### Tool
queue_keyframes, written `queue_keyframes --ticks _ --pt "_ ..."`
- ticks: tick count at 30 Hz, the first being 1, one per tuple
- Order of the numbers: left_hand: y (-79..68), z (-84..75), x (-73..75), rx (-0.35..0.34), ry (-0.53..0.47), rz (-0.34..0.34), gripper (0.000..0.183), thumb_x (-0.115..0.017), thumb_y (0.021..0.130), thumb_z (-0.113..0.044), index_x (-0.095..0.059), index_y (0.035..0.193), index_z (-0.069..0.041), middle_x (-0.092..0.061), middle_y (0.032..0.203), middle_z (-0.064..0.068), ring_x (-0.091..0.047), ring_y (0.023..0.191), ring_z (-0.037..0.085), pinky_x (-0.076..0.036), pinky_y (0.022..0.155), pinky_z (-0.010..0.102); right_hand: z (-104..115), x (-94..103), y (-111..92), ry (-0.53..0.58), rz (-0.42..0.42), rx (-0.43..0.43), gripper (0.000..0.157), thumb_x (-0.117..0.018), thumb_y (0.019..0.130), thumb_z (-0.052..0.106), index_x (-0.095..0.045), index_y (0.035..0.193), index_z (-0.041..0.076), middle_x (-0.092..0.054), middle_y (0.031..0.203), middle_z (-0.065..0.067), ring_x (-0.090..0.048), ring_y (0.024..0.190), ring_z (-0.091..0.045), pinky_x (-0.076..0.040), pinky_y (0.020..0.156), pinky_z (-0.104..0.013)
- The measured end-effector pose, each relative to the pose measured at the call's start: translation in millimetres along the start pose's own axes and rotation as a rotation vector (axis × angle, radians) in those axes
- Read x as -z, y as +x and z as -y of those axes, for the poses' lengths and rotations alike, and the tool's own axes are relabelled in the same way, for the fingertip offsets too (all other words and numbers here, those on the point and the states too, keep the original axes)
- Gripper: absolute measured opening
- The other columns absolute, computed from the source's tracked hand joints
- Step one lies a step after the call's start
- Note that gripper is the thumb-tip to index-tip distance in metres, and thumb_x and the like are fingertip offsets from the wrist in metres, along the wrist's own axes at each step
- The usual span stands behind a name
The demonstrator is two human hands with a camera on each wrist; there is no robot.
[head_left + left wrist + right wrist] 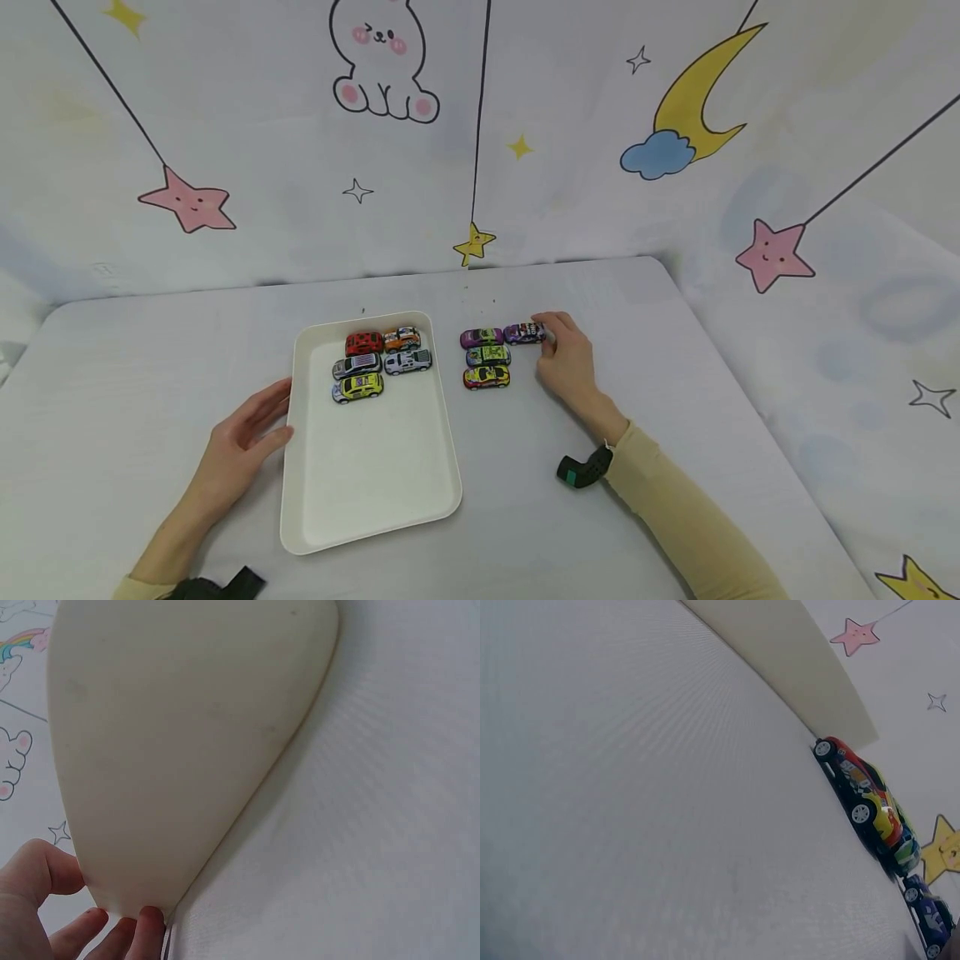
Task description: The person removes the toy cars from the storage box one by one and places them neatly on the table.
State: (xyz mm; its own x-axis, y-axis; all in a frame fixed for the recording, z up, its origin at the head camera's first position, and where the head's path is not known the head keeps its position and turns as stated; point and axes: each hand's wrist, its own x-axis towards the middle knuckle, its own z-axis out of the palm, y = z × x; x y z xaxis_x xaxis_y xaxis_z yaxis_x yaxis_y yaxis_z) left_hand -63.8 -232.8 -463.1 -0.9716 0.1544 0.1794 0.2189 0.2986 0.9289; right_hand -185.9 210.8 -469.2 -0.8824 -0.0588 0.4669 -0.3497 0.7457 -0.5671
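My left hand (240,442) rests against the left side of a white tray (367,483); in the left wrist view, its fingers (148,930) touch the tray's outer wall. On the table to the tray's right, my right hand (570,367) pinches the right end of a purple and black toy car (523,333). That car stands end to end with a purple and green toy car (482,337). Below these are a green patterned toy car (487,356) and a yellow and red toy car (486,377). The right wrist view shows only the edge of the right hand.
Inside the tray's upper part sit a red toy car (363,342), an orange one (402,337), two silver-grey ones (408,361) and a yellow one (358,387). The white-covered table (517,517) meets a patterned cloth backdrop (285,167) behind and at the right.
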Motion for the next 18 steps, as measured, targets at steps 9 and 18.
queue_keyframes --ticks 9,18 --pt "-0.2 0.0 0.5 0.008 -0.003 0.002 0.058 -0.061 0.096 0.004 -0.040 0.149 0.001 -0.048 0.152 0.008 -0.049 0.129 -0.007 -0.043 0.101 0.007 9.4 0.2 -4.9 -0.013 -0.141 0.143 0.042 -0.057 0.078 -0.012 -0.069 0.116 0.003 -0.065 0.116 -0.012 -0.048 0.064 -0.022 -0.041 0.061 -0.038" --pt "0.1 1.4 1.4 0.003 -0.005 -0.004 0.057 -0.061 0.095 0.005 -0.040 0.149 0.003 -0.048 0.152 0.010 -0.050 0.128 -0.007 -0.044 0.100 0.007 43.9 -14.7 -8.4 0.027 -0.193 0.399 0.030 -0.063 0.081 -0.007 -0.070 0.108 0.000 -0.068 0.108 -0.012 -0.056 0.068 -0.022 -0.041 0.063 -0.038"
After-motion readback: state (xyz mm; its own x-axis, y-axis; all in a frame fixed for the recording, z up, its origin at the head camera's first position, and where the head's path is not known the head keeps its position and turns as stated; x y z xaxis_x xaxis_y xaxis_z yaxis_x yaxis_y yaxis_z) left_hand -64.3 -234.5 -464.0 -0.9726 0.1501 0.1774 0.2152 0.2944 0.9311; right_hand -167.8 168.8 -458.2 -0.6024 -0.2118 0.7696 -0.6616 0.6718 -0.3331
